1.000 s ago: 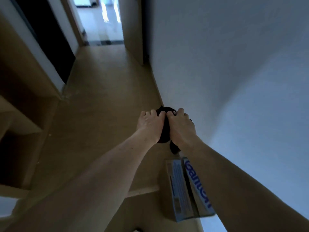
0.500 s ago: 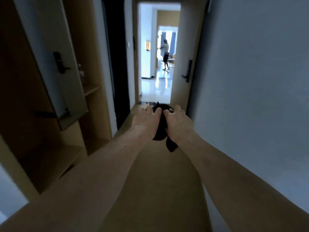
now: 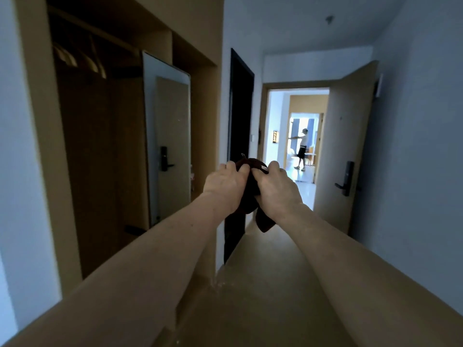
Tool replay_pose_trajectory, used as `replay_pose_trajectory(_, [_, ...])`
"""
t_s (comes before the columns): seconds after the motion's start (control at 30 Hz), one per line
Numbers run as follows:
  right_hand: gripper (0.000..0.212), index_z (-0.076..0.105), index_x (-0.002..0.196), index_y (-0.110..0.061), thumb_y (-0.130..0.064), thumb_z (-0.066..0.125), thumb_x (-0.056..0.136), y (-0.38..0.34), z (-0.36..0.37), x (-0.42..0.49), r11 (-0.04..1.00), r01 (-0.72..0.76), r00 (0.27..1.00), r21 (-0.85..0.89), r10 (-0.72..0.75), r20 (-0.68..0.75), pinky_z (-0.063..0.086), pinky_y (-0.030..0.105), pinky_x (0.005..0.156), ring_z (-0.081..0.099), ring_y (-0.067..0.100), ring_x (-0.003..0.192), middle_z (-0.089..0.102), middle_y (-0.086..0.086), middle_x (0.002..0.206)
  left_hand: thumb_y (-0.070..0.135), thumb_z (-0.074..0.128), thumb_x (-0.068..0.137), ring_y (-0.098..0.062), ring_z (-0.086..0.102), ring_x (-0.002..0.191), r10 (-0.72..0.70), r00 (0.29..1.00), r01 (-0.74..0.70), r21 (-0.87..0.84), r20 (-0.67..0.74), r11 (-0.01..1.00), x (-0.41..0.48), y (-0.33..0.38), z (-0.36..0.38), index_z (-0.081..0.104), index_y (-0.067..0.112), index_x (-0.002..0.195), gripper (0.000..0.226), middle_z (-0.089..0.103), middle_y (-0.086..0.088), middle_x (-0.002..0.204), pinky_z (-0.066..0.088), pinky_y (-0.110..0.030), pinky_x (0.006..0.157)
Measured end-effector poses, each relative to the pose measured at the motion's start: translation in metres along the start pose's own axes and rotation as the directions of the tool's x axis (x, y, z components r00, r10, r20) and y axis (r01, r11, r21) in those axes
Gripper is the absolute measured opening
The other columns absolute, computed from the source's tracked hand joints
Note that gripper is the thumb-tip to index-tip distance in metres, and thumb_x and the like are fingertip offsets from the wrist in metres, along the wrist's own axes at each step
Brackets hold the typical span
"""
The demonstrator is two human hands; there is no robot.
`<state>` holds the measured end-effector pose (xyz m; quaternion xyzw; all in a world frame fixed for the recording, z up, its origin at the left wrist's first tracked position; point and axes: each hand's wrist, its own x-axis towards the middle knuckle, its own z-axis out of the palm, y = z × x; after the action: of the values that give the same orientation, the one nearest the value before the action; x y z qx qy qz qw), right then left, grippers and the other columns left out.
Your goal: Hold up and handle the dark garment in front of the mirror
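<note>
Both arms reach straight out in front of me in a dim hallway. My left hand [image 3: 225, 186] and my right hand [image 3: 275, 189] sit side by side, fingers curled, gripping a bunched dark cloth [image 3: 250, 196] between them. A loose end of the cloth hangs down below my right wrist. What the cloth is exactly I cannot make out in the low light.
An open wardrobe [image 3: 100, 146] with hangers and a mirror panel [image 3: 170, 146] stands on the left. Ahead are a dark doorway [image 3: 240, 146] and an open wooden door [image 3: 345, 151] with a black handle. A person [image 3: 302, 149] stands in the bright room beyond. A white wall [image 3: 421, 146] runs along the right.
My view has tilted up from the floor and a cardboard box to the hallway ahead. Both hands keep the same grip on the dark cloth and stay raised in front of me.
</note>
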<state>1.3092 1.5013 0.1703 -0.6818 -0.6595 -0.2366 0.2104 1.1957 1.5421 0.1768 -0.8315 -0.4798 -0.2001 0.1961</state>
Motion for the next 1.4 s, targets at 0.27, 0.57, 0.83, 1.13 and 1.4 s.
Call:
replay_pose_trajectory(0.27, [0.049, 0.041, 0.136, -0.02, -0.018, 0.059, 0.09, -0.025, 0.029, 0.093, 0.988, 0.14, 0.985, 0.067, -0.132, -0.108, 0.049, 0.036, 0.078, 0.048, 0.028, 0.107, 0.039, 0.012, 0.122, 0.023, 0.069, 0.083, -0.029, 0.044, 0.117, -0.096, 0.994, 0.1, 0.098, -0.046, 0.99, 0.058, -0.064, 0.006, 0.025, 0.017, 0.142, 0.073, 0.042, -0.013, 0.127, 0.047, -0.038, 0.09])
replay_pose_trajectory(0.57, [0.051, 0.042, 0.135, -0.022, -0.02, 0.061, 0.088, 0.001, 0.085, 0.204, 0.935, 0.324, 0.935, 0.141, -0.295, -0.196, 0.05, 0.036, 0.084, 0.047, 0.027, 0.108, 0.04, 0.009, 0.122, 0.021, 0.066, 0.086, -0.03, 0.044, 0.119, -0.247, 0.966, 0.258, 0.186, -0.078, 0.948, 0.147, -0.085, 0.036, 0.028, 0.016, 0.141, 0.067, 0.042, -0.014, 0.129, 0.046, -0.038, 0.093])
replay_pose_trajectory(0.83, [0.046, 0.043, 0.136, -0.022, -0.02, 0.057, 0.092, 0.04, 0.131, 0.305, 0.855, 0.484, 0.864, 0.183, -0.435, -0.255, 0.047, 0.033, 0.079, 0.046, 0.025, 0.108, 0.041, 0.007, 0.12, 0.017, 0.064, 0.087, -0.03, 0.043, 0.119, -0.385, 0.918, 0.396, 0.234, -0.093, 0.888, 0.239, -0.086, 0.068, 0.03, 0.013, 0.138, 0.062, 0.041, -0.015, 0.128, 0.045, -0.038, 0.092])
replay_pose_trajectory(1.13, [0.052, 0.033, 0.143, -0.023, -0.02, 0.053, 0.095, 0.035, 0.179, 0.394, 0.764, 0.581, 0.803, 0.281, -0.48, -0.354, 0.047, 0.033, 0.084, 0.043, 0.026, 0.114, 0.038, 0.009, 0.128, 0.016, 0.065, 0.086, -0.031, 0.044, 0.118, -0.43, 0.89, 0.455, 0.374, -0.152, 0.809, 0.31, -0.129, 0.094, 0.029, 0.012, 0.138, 0.064, 0.042, -0.015, 0.127, 0.045, -0.038, 0.09])
replay_pose_trajectory(1.4, [0.054, 0.03, 0.144, -0.025, -0.024, 0.052, 0.095, 0.0, 0.207, 0.48, 0.76, 0.608, 0.763, 0.229, -0.48, -0.433, 0.044, 0.036, 0.089, 0.04, 0.028, 0.118, 0.038, 0.009, 0.133, 0.012, 0.064, 0.085, -0.03, 0.045, 0.116, -0.438, 0.864, 0.503, 0.455, -0.248, 0.735, 0.37, -0.199, 0.11, 0.029, 0.013, 0.139, 0.065, 0.042, -0.014, 0.127, 0.046, -0.036, 0.086])
